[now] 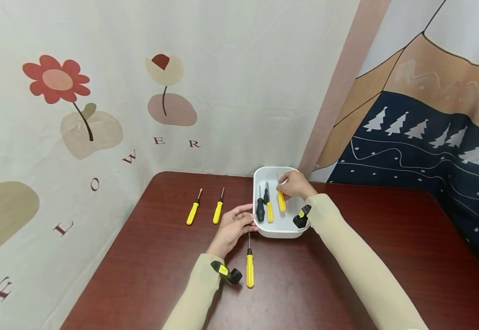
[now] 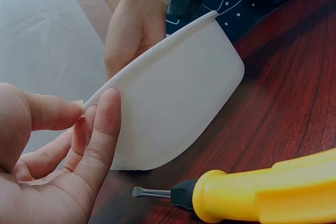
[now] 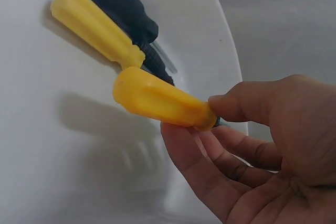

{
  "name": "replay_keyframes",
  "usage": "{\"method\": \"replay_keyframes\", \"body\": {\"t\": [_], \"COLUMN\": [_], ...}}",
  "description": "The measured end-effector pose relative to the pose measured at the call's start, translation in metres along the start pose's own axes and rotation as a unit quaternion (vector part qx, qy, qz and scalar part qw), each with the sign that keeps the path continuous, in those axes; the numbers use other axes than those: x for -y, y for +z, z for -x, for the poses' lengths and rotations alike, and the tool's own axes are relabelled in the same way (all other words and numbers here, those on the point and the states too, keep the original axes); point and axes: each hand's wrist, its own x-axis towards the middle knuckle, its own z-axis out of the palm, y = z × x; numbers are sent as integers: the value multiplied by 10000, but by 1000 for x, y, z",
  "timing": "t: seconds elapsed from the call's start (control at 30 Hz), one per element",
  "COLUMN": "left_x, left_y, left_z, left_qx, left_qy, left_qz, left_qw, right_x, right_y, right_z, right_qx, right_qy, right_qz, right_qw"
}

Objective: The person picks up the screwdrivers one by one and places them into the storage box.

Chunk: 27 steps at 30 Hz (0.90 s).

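Note:
A white plastic bin (image 1: 290,233) stands near the table's back edge. My left hand (image 1: 232,228) pinches its near left rim between thumb and fingers, as the left wrist view shows. Over the bin's inside, my right hand (image 1: 294,184) holds a yellow-handled screwdriver (image 3: 157,98) near the front of its handle. Beneath it in the bin lie a black-handled screwdriver (image 1: 260,210), another yellow-handled screwdriver (image 1: 270,212) and a smaller black tool (image 1: 266,197), partly covered. The tip of the held screwdriver is mostly hidden by my fingers.
On the table (image 1: 161,256), a yellow screwdriver (image 1: 250,270) lies in front of the bin, close to my left wrist. Two more, one yellow screwdriver (image 1: 193,212) and a second yellow screwdriver (image 1: 218,211), lie to the left. A printed curtain (image 1: 222,91) hangs behind.

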Motion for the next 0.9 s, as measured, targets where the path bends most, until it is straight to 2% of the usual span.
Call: {"method": "replay_keyframes", "body": {"t": [0.47,0.9], "left_x": [1,2], "left_y": [-1,1], "left_z": [-2,-1], "left_qx": [56,86], "left_qy": [26,93], "left_qz": [5,85], "left_qw": [10000,9999], "right_x": [-3,-1], "right_y": [10,18], "right_z": [-19,-26], "right_qx": [96,125], "right_qy": [129,250], "right_qz": [589,760], "right_qw": [9981,9967]}}
